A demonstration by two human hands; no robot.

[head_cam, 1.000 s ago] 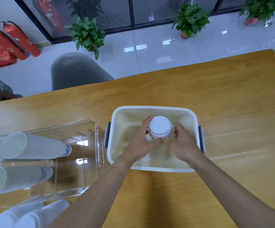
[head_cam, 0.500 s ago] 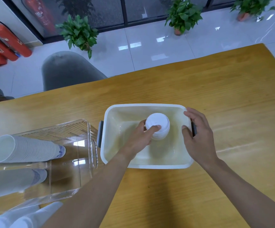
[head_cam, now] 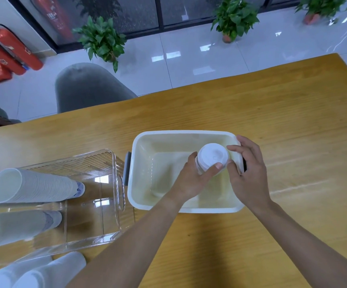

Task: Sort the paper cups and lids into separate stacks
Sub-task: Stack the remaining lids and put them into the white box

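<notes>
Leftmost, stacked paper cups [head_cam: 37, 186] lie in our clear bin [head_cam: 106, 163] at the desk's [head_cam: 272, 121] left edge. Our left hand [head_cam: 191, 181] grips the lid stack [head_cam: 212, 157] inside the white tub [head_cam: 147, 204]; our right hand [head_cam: 249, 175] curls over its right rim.
</notes>
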